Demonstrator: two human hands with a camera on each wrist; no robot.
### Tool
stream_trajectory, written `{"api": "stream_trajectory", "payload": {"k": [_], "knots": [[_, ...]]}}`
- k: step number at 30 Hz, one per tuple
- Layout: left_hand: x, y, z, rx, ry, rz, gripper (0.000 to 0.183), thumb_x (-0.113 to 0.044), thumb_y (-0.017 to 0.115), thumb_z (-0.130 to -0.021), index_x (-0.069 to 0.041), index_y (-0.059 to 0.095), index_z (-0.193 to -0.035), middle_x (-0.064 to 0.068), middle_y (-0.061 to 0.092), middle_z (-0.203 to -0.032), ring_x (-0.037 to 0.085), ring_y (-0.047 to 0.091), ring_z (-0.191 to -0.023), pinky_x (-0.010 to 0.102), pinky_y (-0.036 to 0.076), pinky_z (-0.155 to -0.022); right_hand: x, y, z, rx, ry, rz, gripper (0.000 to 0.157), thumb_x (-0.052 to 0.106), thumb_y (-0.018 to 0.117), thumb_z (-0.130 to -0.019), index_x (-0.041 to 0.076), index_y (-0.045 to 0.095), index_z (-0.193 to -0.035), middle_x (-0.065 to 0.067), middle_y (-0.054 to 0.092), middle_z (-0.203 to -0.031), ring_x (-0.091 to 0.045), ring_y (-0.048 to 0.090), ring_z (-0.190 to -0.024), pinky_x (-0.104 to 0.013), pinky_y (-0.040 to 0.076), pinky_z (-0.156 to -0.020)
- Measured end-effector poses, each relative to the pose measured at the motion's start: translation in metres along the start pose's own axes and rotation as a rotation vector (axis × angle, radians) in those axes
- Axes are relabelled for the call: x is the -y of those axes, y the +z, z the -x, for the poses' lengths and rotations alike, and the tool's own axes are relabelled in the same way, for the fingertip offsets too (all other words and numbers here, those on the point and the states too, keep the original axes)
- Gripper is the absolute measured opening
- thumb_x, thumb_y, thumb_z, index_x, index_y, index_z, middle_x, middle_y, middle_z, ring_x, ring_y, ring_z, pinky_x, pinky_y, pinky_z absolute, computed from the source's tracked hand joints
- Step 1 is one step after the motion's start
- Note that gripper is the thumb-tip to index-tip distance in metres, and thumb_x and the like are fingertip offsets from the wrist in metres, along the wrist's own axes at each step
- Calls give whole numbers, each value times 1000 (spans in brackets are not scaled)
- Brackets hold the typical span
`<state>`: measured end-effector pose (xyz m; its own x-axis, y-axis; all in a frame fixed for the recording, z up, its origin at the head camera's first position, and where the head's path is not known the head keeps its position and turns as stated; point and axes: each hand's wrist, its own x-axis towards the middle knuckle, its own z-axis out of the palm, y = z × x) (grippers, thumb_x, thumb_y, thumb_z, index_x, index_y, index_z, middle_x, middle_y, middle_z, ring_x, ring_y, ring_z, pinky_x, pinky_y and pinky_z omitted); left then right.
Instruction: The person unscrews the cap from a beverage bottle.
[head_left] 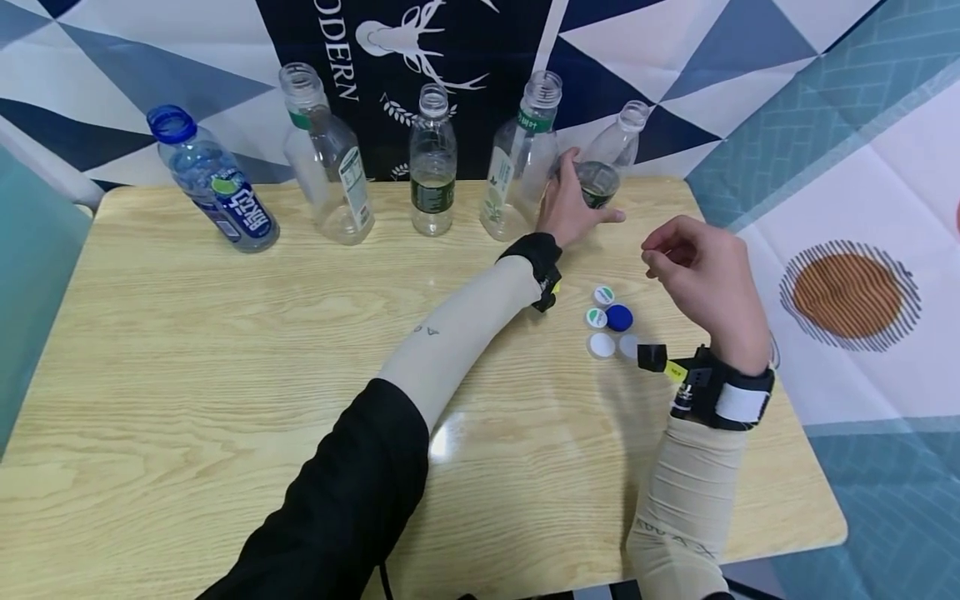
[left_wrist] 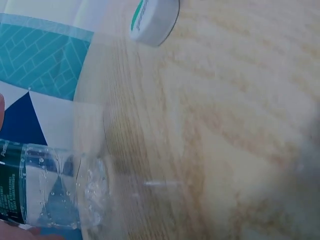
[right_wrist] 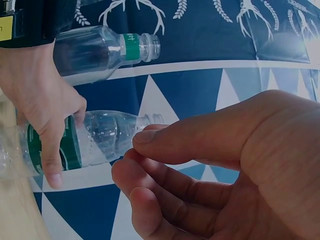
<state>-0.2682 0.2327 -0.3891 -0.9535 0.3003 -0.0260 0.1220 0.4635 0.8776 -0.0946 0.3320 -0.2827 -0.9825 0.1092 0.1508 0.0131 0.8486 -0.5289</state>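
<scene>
At the right end of a row of bottles, my left hand [head_left: 570,204] grips a small clear plastic bottle [head_left: 612,148] round its dark green label. The bottle is uncapped and leans to the right. In the right wrist view the left thumb lies across the label [right_wrist: 70,145]; the bottle's lower end [left_wrist: 55,187] shows in the left wrist view. My right hand [head_left: 705,271] hovers over the table's right side, its fingers loosely bent and thumb close to the index fingertip, holding nothing. Below the left hand lie a blue cap [head_left: 619,317] and several white caps [head_left: 602,345].
Along the table's back edge stand a blue-rimmed bottle [head_left: 217,183], a large clear bottle [head_left: 330,171], a small bottle [head_left: 433,162] and another large bottle [head_left: 517,162], all uncapped. Patterned cloth [head_left: 637,50] hangs behind the wooden table [head_left: 225,375].
</scene>
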Motion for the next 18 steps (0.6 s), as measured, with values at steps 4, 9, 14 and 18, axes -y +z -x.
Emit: {"api": "stream_trajectory", "payload": {"k": [4,9,14,18], "knots": [[3,2,6,-15,15,-27,128,-51,89,-74,-24,2,-164,3,28,-170,16,34,-154,27,34,-123,0,2,-4,18,-16,1,10,10,65,-98,5,72,-101,-16,72,-88,2,58,-63,-17,44,-57],[5,3,16,1,37,-12,130,-53,88,-75,-23,0,-165,1,20,-173,15,27,-158,26,29,-125,-1,2,-7,37,-26,23,10,14,65,-98,7,72,-101,-16,72,-86,0,57,-63,-20,43,-56],[13,3,33,24,45,23,131,-55,86,-77,-22,-4,-166,1,11,-175,15,18,-160,27,24,-127,-1,3,-8,62,-21,42,13,19,65,-99,9,72,-101,-15,72,-86,-5,57,-64,-23,43,-56],[24,0,57,74,58,78,128,-57,83,-79,-22,-5,-166,-2,4,-176,13,11,-162,29,20,-128,-1,4,-10,62,-38,50,14,20,66,-100,9,73,-102,-14,72,-86,-5,57,-64,-23,42,-57]]}}
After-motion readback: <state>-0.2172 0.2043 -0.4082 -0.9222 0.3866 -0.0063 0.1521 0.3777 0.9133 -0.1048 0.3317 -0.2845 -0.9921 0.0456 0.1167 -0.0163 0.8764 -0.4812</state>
